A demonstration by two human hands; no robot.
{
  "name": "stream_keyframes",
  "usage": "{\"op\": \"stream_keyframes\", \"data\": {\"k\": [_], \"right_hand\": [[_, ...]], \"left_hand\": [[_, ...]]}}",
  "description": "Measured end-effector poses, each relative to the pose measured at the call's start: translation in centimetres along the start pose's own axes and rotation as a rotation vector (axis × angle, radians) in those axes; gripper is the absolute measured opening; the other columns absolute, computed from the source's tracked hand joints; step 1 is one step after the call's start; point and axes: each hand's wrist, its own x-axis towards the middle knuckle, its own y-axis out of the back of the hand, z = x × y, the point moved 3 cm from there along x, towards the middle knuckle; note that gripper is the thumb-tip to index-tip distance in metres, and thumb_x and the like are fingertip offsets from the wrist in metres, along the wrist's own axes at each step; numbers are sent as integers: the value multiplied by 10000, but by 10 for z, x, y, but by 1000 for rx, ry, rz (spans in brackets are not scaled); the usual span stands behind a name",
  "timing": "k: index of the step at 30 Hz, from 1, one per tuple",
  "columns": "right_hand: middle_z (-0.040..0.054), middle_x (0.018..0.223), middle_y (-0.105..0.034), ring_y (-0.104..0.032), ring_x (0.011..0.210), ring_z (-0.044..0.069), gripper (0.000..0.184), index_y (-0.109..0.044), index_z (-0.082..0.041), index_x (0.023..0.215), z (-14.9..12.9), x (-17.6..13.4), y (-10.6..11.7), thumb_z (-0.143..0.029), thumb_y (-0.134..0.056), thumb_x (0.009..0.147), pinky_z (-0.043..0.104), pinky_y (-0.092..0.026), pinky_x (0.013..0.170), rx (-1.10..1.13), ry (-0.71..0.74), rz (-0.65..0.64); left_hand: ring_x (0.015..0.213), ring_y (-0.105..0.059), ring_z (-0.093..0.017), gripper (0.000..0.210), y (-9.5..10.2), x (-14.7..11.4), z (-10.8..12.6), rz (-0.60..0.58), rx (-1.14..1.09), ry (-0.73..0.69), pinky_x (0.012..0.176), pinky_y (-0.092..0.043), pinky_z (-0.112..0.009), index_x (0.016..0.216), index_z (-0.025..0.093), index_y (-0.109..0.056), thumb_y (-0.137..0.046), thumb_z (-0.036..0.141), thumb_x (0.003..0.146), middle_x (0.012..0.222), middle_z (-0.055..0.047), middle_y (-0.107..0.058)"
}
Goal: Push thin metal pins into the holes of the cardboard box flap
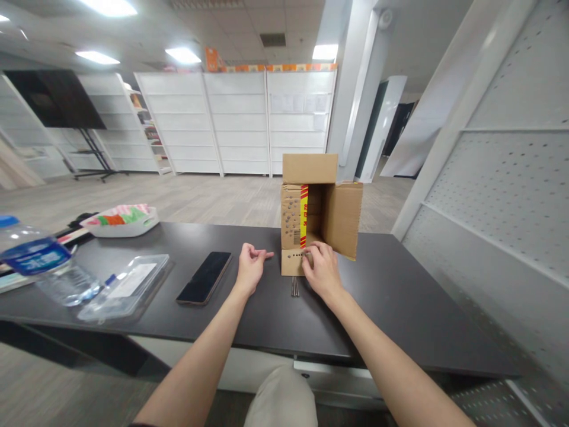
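An upright cardboard box (291, 216) stands on the dark table with its opening towards me, one flap up, one out to the right and one hanging down in front. My right hand (322, 267) is at this lower flap (291, 265), fingers bent and closed at a row of small dark spots; whatever they pinch is too small to make out. Several thin metal screws or nails (295, 287) lie just below the flap. Left of the box, my left hand (251, 267) hovers near the table, one finger stretched towards the box and others curled, with nothing visible in it.
A black phone (204, 277) lies left of my left hand. Farther left are a clear plastic case (128, 287), a tilted water bottle (48, 261) and a white tray (120, 228) with colourful packets. A white perforated panel (502, 196) rises at the table's right.
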Motion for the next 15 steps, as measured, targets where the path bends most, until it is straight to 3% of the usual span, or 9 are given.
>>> {"op": "stream_keyframes", "data": {"k": [6,15], "right_hand": [[114,1142,-607,-516,1090,266,155,-650,-188,995,2,-4,-6,-245,-520,934,402,-390,938,-36,-12,49],[108,1144,-628,-513,1083,263,181,-653,-194,1021,-1,-4,-10,-196,-484,956,403,-369,945,-99,45,9]], "left_hand": [[802,-758,-197,391,0,0,0,-2,-7,0,711,-425,-204,798,235,-299,-686,288,780,692,108,-504],[799,-759,-194,382,0,0,0,4,-10,6,710,-422,-202,796,236,-297,-676,268,771,682,113,-495]]}}
